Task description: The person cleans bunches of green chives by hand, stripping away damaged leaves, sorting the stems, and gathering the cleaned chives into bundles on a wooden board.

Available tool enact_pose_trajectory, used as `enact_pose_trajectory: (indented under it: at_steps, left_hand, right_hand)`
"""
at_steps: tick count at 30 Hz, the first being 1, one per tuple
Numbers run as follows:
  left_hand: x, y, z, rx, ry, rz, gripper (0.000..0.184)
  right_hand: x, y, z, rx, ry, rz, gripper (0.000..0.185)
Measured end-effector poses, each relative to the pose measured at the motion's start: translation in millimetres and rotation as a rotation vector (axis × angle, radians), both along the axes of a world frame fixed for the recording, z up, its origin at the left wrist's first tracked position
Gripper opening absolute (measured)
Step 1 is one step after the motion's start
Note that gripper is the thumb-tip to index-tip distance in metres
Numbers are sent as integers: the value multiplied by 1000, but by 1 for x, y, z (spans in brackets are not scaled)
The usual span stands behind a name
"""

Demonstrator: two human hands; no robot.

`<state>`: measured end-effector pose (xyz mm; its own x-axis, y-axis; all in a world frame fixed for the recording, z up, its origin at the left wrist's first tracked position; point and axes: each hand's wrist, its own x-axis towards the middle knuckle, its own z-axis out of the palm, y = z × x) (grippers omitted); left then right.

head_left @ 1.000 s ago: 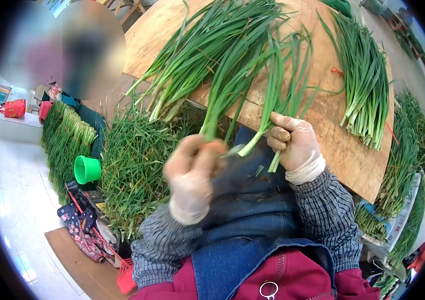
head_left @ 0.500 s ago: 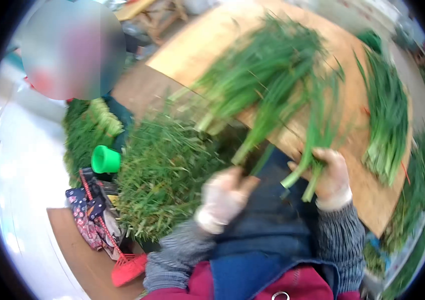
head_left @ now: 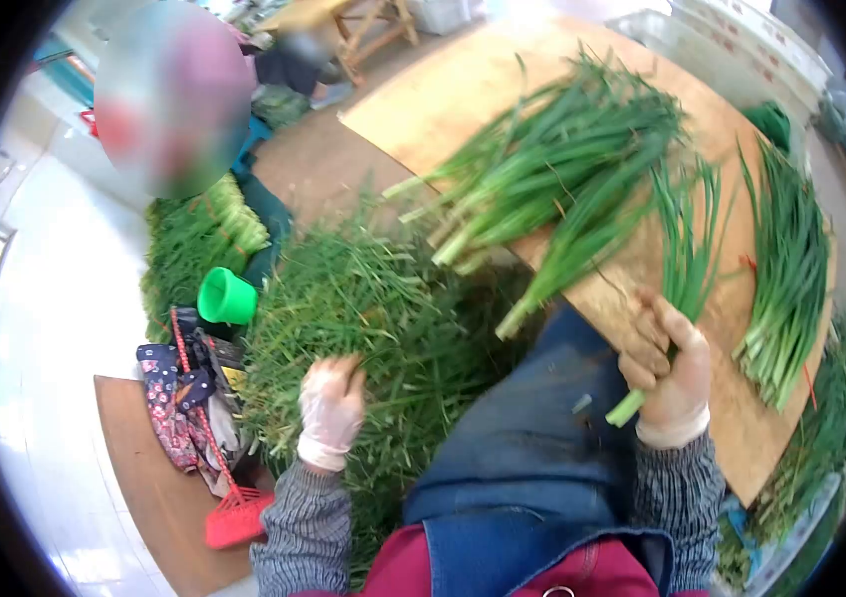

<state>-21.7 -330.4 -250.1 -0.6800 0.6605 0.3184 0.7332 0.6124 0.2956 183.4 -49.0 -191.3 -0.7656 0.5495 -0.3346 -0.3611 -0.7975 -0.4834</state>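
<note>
My right hand (head_left: 670,363), in a thin pale glove, is closed round a few green stalks (head_left: 687,254) at the board's near edge; one white stalk end pokes out below it. My left hand (head_left: 331,406) is over the heap of loose green leaves (head_left: 343,298). Its fingers are bent down toward the leaves, and whether they hold anything is hidden. A large pile of long green stalks (head_left: 572,149) lies on the wooden board (head_left: 423,114), pale ends toward me. To the right lies another bundle (head_left: 786,289) beside a red tie.
A green bucket (head_left: 227,297) stands left of the heap, near more bundled greens (head_left: 199,234). Below it are a flowered cloth (head_left: 169,408) and a red plastic tool (head_left: 239,517). A person, blurred, is at the upper left. More greens (head_left: 841,398) lie beyond the board's right edge.
My left hand has moved away from the stalks, left over the leaf heap. My right hand still grips stalks, with fewer ends showing below it. The view has shifted left.
</note>
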Motion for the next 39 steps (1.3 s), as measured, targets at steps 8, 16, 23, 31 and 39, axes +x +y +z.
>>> enact_pose_trajectory:
  at_steps: [8, 16, 23, 31, 39]
  left_hand:
    - [48, 147, 13, 171, -143, -242, 24]
    - [73, 150, 32, 412, 82, -411, 31]
    - [99, 144, 31, 490, -570, -600, 39]
    - [97, 171, 47, 386, -1368, -184, 16]
    - [96, 176, 37, 319, -1152, -241, 15]
  right_hand:
    - [-8, -6, -20, -63, -182, -15, 16]
    - [-21, -17, -9, 109, -266, -93, 8]
    - [-7, -15, -15, 158, -336, -85, 5]
    - [-7, -18, -23, 109, -366, -145, 2]
    - [-5, -19, -22, 95, -394, -223, 4]
